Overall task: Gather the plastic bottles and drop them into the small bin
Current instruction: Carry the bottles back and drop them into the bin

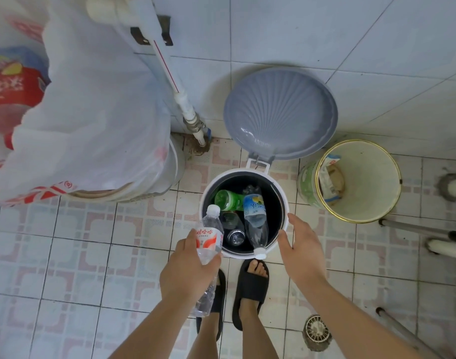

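- Head view looks straight down at a tiled floor (66,255), patterned pink and pale blue, with two bare forearms reaching forward from the bottom edge.
- Two feet in black slides stand below the arms; the right slide (250,288) is plain to see, the left slide (216,301) is partly hidden by the left hand.
- A round floor drain (317,332) sits to the right of the feet.
- Left hand (188,270) has its fingers wrapped around a clear bottle (208,242) with a red and white label, cap pointing away, over the bin's near-left rim.
- Right hand (299,250) is empty, fingers spread loosely, just beside the bin's right rim; whether it touches the rim I cannot tell.
- Small bin (284,193), white outside and dark inside, stands just ahead of the feet with its grey lid (281,112) flipped up against the wall.
- Inside the bin lie a green bottle (228,199), a blue-label bottle (255,221) with its white cap resting on the near rim, and at least two more clear bottles beneath.
- To the right of the bin stands an open bucket (364,203) with a gold rim and some packaging inside.
- To the far left a white plastic bag (92,112) bulges over a round tub.
- A white pipe (167,68) runs down the tiled wall to the floor behind the bin.
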